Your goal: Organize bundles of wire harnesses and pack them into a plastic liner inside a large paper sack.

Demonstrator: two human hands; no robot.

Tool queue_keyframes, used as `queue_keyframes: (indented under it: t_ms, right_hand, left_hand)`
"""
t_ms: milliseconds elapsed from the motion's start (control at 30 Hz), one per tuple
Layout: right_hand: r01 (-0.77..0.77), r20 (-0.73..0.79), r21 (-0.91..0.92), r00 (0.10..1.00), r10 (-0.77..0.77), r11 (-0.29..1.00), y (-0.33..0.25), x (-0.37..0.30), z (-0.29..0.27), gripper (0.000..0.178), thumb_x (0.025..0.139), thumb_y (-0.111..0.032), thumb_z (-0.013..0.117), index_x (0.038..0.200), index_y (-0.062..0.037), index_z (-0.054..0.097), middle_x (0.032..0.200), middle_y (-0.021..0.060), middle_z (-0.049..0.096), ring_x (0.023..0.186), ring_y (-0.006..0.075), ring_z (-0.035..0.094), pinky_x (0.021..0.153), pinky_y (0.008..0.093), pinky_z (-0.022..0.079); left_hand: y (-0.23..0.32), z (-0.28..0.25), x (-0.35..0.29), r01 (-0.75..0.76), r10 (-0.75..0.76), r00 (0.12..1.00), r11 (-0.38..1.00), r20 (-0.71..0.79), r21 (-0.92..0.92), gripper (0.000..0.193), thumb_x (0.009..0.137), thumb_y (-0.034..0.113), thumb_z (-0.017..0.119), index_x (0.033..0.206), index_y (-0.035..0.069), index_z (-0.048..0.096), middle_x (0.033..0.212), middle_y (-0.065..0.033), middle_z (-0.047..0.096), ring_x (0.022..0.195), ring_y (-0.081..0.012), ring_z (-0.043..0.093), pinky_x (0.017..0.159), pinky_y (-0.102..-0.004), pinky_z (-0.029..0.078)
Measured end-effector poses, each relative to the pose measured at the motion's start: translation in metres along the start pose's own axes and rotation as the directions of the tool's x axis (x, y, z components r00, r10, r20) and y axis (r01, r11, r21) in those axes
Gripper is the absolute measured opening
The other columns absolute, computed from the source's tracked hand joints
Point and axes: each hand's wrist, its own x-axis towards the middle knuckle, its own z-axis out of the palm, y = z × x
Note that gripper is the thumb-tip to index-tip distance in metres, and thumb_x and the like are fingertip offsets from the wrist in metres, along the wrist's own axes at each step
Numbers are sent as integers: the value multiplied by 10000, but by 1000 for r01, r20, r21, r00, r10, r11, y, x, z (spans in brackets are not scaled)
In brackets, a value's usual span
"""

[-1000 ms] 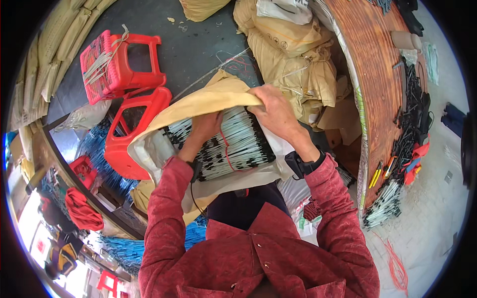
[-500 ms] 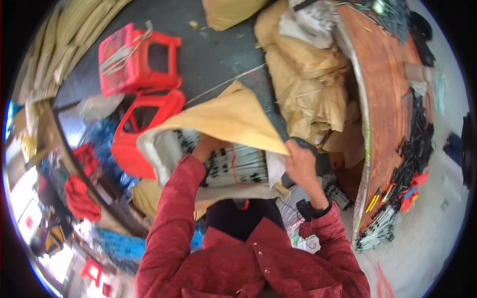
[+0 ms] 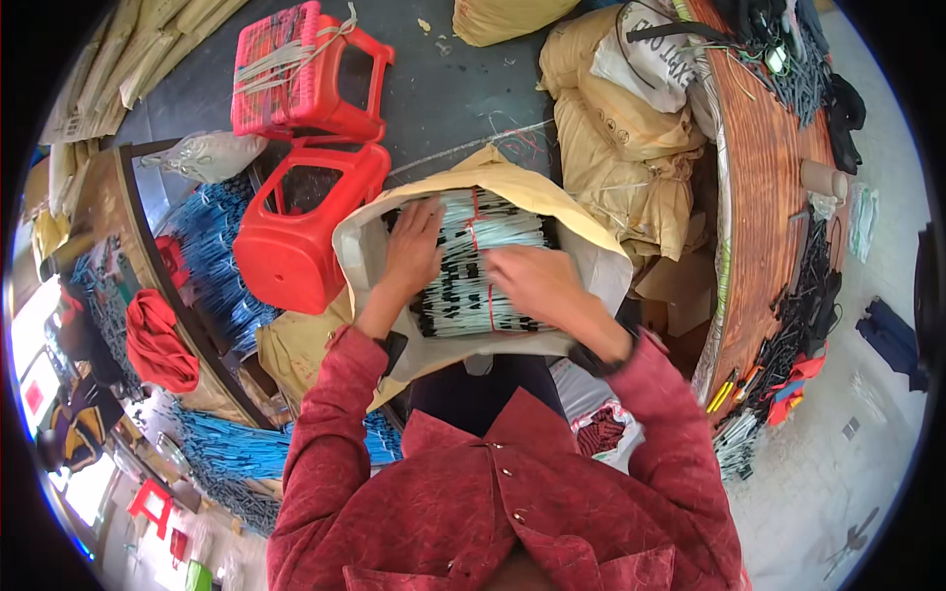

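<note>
A tan paper sack (image 3: 512, 175) with a pale lining stands with its mouth wide in front of me. Packed inside are bundles of thin pale strips with black ends (image 3: 463, 286), bound with red string (image 3: 475, 222). My left hand (image 3: 414, 246) lies on the left side of the bundles, fingers stretched out, gripping nothing. Over their right side is my right hand (image 3: 537, 281), knuckles up. Motion blurs its curled fingers, so whether they pinch the string or a strip cannot be made out.
Two red plastic stools (image 3: 305, 231) lie left of the sack, one with pale cords tied across it. Stuffed tan sacks (image 3: 626, 148) lean at the right, beside a wooden tabletop (image 3: 759, 197) with black strips along its edge. Blue strips (image 3: 212, 256) are heaped at left.
My right hand has let go of the sack's rim and moved in over the bundles. The raised flap has fallen back, exposing the contents. My left hand now lies flat on top.
</note>
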Motion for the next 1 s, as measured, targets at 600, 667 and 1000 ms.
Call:
queue_keyframes:
  t_ms: [600, 667, 1000]
  right_hand:
    - [201, -312, -612, 827, -467, 765, -36, 157, 0, 258, 716, -115, 679, 968, -106, 623, 1008, 83, 571, 975, 267, 542, 801, 403, 497]
    - [246, -57, -632, 931, -361, 735, -18, 172, 13, 247, 720, -123, 674, 963, -110, 632, 1003, 82, 603, 980, 276, 567, 816, 423, 499]
    - [-411, 134, 426, 910, 393, 806, -14, 143, 54, 251, 725, -161, 635, 963, -81, 644, 867, 175, 676, 885, 357, 640, 735, 456, 497]
  left_hand:
    - [-23, 83, 24, 349, -334, 937, 876, -104, 333, 927, 625, 250, 814, 1383, -10, 348, 1424, -187, 340, 1323, -373, 326, 1082, -452, 302]
    - [-19, 78, 31, 304, -289, 953, 895, -95, 327, 901, 637, 237, 801, 1379, -13, 356, 1424, -191, 343, 1320, -374, 331, 1084, -456, 299]
    - [-1, 59, 42, 297, -334, 941, 890, 51, 345, 844, 710, 262, 754, 1418, 38, 353, 1424, -169, 381, 1361, -346, 278, 1144, -467, 177]
